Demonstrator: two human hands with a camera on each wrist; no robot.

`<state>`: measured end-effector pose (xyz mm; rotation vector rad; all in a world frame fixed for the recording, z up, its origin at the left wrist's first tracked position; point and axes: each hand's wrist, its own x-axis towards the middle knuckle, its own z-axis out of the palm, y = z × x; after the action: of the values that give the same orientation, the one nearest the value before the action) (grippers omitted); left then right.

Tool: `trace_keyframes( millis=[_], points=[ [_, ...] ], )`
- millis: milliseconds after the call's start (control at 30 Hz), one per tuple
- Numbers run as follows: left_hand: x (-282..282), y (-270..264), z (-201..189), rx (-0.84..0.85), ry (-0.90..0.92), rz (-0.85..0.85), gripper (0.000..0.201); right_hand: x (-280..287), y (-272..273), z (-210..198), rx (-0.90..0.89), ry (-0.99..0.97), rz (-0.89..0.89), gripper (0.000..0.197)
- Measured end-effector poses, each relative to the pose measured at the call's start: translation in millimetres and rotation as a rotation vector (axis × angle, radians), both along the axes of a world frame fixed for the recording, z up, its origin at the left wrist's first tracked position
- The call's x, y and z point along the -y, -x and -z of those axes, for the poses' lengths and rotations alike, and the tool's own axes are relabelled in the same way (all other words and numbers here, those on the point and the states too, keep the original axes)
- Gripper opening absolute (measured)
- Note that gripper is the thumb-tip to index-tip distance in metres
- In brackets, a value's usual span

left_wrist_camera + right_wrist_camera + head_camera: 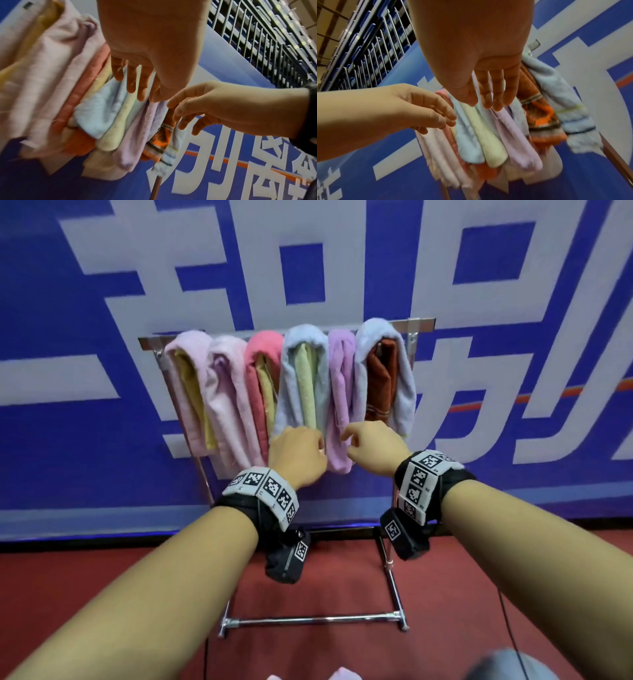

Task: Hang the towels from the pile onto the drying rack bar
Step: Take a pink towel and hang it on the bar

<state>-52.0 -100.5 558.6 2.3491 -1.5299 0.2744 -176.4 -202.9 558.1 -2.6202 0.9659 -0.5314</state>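
Head view: lilac towel point(339, 405) is hung on bar point(423, 324) | left hand point(298, 455) and right hand point(371, 445) loosely spread, nothing held | both ends should be pulled even, neighbours left alone.

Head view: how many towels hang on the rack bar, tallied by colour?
Pale pink towels: 2
Yellow towels: 2
Coral towel: 1
Light blue towels: 2
Yellow-green towel: 1
Lilac towel: 1
Rust orange towel: 1
Total: 10
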Motion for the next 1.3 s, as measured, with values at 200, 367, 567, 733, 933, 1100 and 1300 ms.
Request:
trace_keyframes(
  millis=[200,367,567,733,933,1100,1300],
  points=[
    [-53,-20,110,-0.152,-0.178,-0.036,0.023,-39,-12,115,-0.146,-0.167,-0.002,0.036],
    [-80,-35,207,-0.282,-0.324,-0.087,0.018,-56,-23,207,-0.239,-0.281,-0.010,0.032],
    [-90,-49,291,-0.429,-0.431,-0.149,0.016,-61,-37,290,-0.374,-0.425,0.000,0.031],
    [-101,-65,364,-0.617,-0.520,-0.242,0.018,-64,-58,358,-0.475,-0.519,-0.047,0.031],
    [-125,-87,465,-0.819,-0.695,-0.337,0.028,-85,-82,446,-0.562,-0.681,-0.102,0.029],
    [-153,-91,532,-0.850,-0.832,-0.304,0.023,-98,-92,508,-0.659,-0.806,-0.136,0.028],
    [-158,-92,589,-1.096,-0.849,-0.419,0.011,-111,-97,564,-0.747,-0.827,-0.129,0.025]
  ],
)
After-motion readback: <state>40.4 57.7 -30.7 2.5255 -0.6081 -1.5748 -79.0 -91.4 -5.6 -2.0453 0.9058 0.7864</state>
